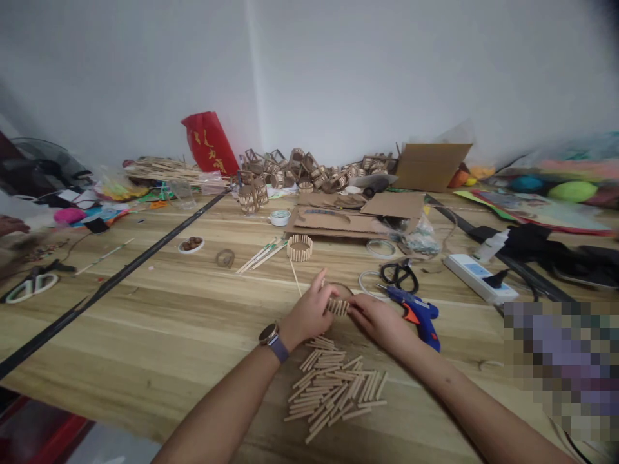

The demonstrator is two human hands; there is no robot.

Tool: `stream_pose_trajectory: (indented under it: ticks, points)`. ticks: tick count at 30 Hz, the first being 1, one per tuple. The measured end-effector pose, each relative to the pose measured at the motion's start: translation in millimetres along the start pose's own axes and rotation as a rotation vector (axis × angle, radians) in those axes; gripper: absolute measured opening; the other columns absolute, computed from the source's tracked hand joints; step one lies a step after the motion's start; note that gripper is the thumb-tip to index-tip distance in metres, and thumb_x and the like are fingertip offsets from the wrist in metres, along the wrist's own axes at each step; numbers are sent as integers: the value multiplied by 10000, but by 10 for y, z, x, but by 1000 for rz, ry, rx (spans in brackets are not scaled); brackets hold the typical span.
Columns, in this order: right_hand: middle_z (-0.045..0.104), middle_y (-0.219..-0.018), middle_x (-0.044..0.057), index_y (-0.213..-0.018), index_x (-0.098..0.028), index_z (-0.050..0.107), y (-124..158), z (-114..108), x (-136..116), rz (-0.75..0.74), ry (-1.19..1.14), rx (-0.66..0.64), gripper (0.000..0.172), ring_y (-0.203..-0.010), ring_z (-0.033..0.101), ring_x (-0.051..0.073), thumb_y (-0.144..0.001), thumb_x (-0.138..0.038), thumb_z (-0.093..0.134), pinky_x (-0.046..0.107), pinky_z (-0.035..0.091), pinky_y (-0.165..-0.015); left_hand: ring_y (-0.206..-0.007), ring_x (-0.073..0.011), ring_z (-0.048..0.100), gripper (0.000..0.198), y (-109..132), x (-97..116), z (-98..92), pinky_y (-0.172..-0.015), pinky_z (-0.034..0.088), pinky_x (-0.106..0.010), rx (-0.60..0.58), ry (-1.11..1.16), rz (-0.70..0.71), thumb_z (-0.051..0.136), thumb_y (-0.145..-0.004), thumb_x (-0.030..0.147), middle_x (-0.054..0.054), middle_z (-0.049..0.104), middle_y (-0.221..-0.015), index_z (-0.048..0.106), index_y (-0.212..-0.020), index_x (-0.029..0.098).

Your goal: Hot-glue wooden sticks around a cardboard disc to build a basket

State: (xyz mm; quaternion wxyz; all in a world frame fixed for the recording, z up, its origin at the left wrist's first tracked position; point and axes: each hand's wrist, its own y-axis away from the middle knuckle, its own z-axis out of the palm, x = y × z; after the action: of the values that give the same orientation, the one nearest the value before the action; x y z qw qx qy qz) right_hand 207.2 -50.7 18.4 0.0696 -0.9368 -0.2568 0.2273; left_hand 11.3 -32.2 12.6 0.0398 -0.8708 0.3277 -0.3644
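Note:
Between my two hands is a partly built ring of short wooden sticks [338, 307], standing against a round cardboard piece. My left hand [314, 310], with a watch on its wrist, grips the ring's left side. Fingers of my right hand [370, 314] pinch its right edge; the fingertips are partly hidden. Just below my hands lies a loose pile of short wooden sticks [333, 386]. A finished-looking stick ring [300, 249] stands beyond my left hand. Close to my right forearm rests a blue glue gun [420, 316].
Black scissors [403, 276] and a white power strip [480, 278] lie to the right. Cardboard sheets [338, 222] and many small stick baskets [300, 169] are at the back. A bowl of brown beads [191, 245] sits left. At the far left shows another person's hand [13, 225].

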Motion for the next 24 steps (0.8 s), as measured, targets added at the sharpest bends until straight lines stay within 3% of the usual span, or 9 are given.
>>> stream_pose_trajectory:
  ticks: [8, 13, 18, 24]
  points:
    - [711, -911, 106, -974, -173, 653, 19, 24, 22, -49, 5, 6, 248, -843, 657, 221, -889, -196, 421, 329, 502, -757, -1404, -304, 280, 439, 4, -37, 64, -1107, 351, -423, 16, -21, 19, 552, -675, 29, -153, 214, -1512, 529, -1088, 175]
    - [688, -1074, 118, -1199, -168, 553, 37, 84, 60, 3, -46, 29, 353, -942, 654, 212, -866, -167, 435, 332, 502, -809, -1421, -294, 245, 430, 23, -60, 34, -1118, 344, -421, -5, 8, 30, 558, -699, 34, -107, 184, -1533, 552, -1099, 194]
    - [684, -1010, 115, -1173, -161, 549, 39, 125, 83, 35, -21, 16, 340, -939, 646, 214, -852, -153, 439, 332, 496, -810, -1404, -294, 291, 254, 26, -78, 1, -1116, 348, -394, -26, 13, 36, 552, -742, 60, -120, 202, -1535, 617, -962, 168]
    - [681, -1033, 108, -1162, -186, 554, 47, 130, 47, 34, -10, 11, 322, -943, 642, 212, -873, -162, 414, 338, 490, -816, -1393, -271, 323, 186, -13, -66, 3, -1097, 375, -355, -31, 3, -7, 555, -725, 51, -120, 280, -1517, 634, -852, 162]
